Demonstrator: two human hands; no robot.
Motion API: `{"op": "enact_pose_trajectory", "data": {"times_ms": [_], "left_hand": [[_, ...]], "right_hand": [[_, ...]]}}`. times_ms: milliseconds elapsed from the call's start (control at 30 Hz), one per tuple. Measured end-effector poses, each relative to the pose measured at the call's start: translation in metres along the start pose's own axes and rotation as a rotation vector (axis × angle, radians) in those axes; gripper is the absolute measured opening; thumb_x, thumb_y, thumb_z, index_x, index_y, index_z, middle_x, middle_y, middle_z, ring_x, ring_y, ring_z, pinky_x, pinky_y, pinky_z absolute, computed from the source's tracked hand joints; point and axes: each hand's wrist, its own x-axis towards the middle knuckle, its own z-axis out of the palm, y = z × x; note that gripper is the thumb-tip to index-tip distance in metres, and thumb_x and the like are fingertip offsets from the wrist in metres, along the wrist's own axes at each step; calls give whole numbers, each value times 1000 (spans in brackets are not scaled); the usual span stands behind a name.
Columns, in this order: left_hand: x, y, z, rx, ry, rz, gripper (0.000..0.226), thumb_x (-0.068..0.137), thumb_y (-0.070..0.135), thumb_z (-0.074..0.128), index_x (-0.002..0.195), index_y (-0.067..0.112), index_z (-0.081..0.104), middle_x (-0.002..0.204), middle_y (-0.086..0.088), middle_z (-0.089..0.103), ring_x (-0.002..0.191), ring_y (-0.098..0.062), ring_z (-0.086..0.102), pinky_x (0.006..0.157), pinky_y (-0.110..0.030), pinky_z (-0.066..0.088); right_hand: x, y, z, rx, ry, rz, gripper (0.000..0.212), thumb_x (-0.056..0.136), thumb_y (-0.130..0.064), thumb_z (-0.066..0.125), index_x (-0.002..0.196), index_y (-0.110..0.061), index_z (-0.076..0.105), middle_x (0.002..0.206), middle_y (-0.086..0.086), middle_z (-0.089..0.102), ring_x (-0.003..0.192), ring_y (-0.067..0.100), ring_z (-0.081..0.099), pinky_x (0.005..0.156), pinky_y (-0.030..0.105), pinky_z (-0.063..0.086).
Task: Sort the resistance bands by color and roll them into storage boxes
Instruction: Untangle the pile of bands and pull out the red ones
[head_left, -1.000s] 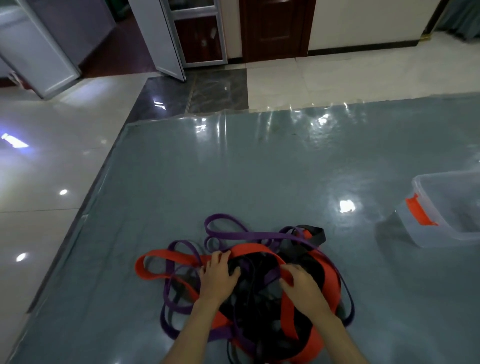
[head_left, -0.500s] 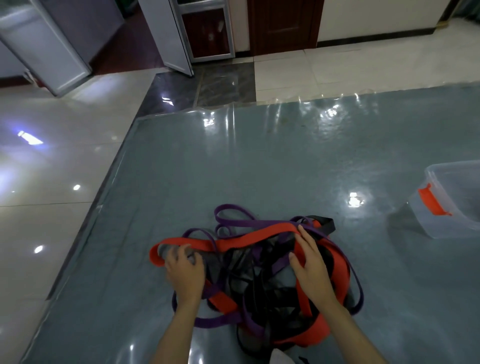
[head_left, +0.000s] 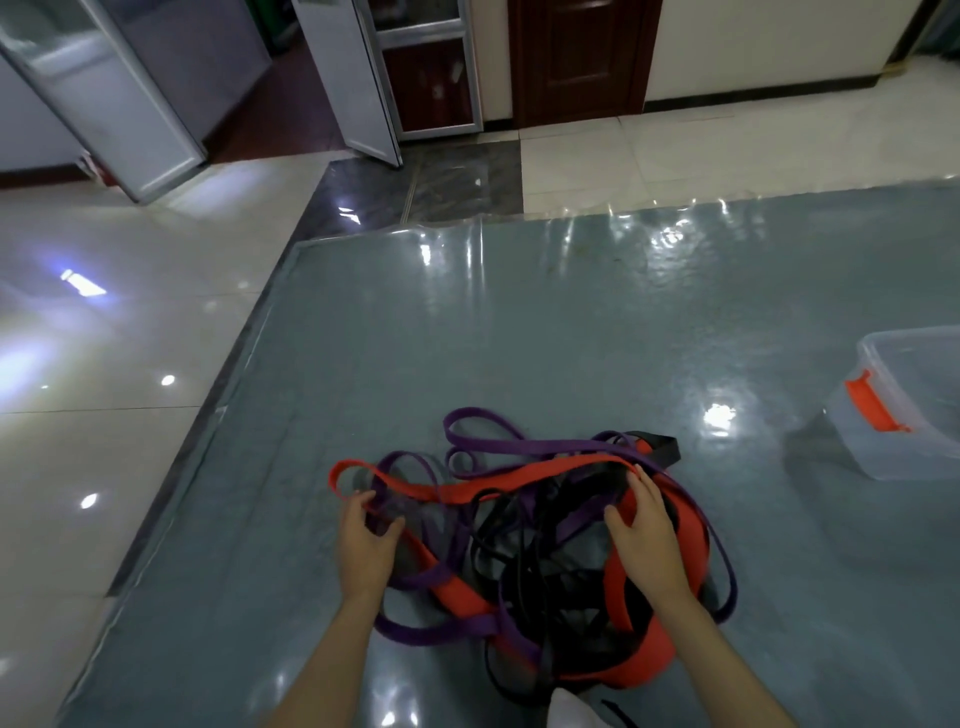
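A tangled heap of resistance bands lies on the grey-blue floor mat (head_left: 519, 332) in front of me: wide red bands (head_left: 524, 477), purple bands (head_left: 519, 447) and thin black bands (head_left: 524, 566), all knotted together. My left hand (head_left: 365, 545) is at the heap's left side with its fingers curled around a purple loop beside the red band's end. My right hand (head_left: 647, 535) rests palm down on the right side of the heap, fingers spread over red and purple bands. A clear storage box (head_left: 904, 405) with an orange latch stands to the right.
The glossy plastic-covered mat ends at white tiled floor (head_left: 104, 441) on the left and at the back. Open glass-panelled doors (head_left: 363, 88) and a dark wooden door (head_left: 576, 62) stand far behind. A white object (head_left: 571, 709) pokes in at the bottom edge.
My left hand slid left from the heap's middle to the red band's end loop and curled onto a purple loop. My right hand shifted right and up onto the heap's far side.
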Motion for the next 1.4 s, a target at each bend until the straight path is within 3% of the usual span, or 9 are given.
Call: {"op": "enact_pose_trajectory", "data": {"times_ms": [167, 333, 467, 600, 667, 800, 967, 1167, 1400], "left_hand": [[6, 9, -3, -87, -35, 104, 56, 89, -2, 78, 139, 14, 57, 137, -2, 55, 120, -20, 60, 103, -36, 50], [15, 6, -8, -427, 116, -218, 62, 99, 30, 73, 152, 14, 44, 152, -7, 49, 128, -28, 61, 102, -35, 54], [31, -3, -9, -664, 180, -402, 55, 109, 14, 56, 158, 9, 31, 142, -21, 54, 77, -18, 70, 66, -24, 62], [54, -5, -9, -539, 127, -459, 75, 101, -1, 65, 163, 8, 24, 159, -26, 42, 125, -41, 61, 105, -52, 53], [64, -6, -9, -500, 81, -478, 78, 99, -3, 67, 163, 11, 24, 162, -21, 40, 136, -47, 54, 110, -62, 48], [81, 2, -3, -340, -13, -356, 51, 94, -12, 67, 142, -3, 54, 137, -32, 63, 125, -49, 62, 105, -57, 51], [96, 21, 10, -292, -97, -296, 44, 99, 4, 70, 141, 1, 59, 136, -24, 66, 124, -39, 64, 109, -49, 51], [84, 20, 17, -289, -70, -257, 31, 105, 25, 66, 130, 6, 63, 121, -13, 68, 110, -26, 63, 100, -42, 51], [86, 6, 13, -246, -86, -423, 28, 109, 19, 56, 105, -3, 74, 97, -18, 67, 93, -24, 59, 85, -37, 47]], "right_hand": [[8, 6, -3, -200, -2, 40, 49, 99, -12, 68, 146, -1, 58, 153, 15, 53, 146, 34, 43, 122, 44, 34], [6, 7, -11, -220, 7, -21, 25, 96, -5, 70, 120, -11, 77, 145, 12, 58, 142, 30, 46, 117, 39, 37], [6, -3, -9, -280, 37, -187, 25, 95, -3, 71, 115, -15, 77, 141, 5, 60, 139, 26, 47, 114, 31, 35], [9, -14, 5, -342, -15, -376, 24, 93, -2, 73, 114, -12, 77, 137, 6, 62, 136, 28, 51, 113, 44, 47], [10, -18, 13, -402, -72, -399, 24, 93, -5, 73, 115, -12, 76, 139, 8, 62, 138, 31, 51, 113, 51, 46], [12, -26, 21, -527, -114, -432, 25, 95, -13, 71, 119, -20, 73, 145, 3, 59, 144, 28, 46, 117, 50, 41], [24, -48, 37, -570, -111, -590, 27, 94, -11, 69, 119, -22, 70, 136, 1, 63, 135, 25, 55, 111, 47, 45], [50, -81, 90, -542, -462, -674, 31, 100, -12, 58, 129, -15, 67, 131, 2, 65, 123, 24, 60, 101, 42, 49], [66, -102, 167, -547, -711, -417, 37, 103, -24, 59, 139, -15, 56, 138, 12, 58, 121, 40, 63, 98, 47, 52]]}}
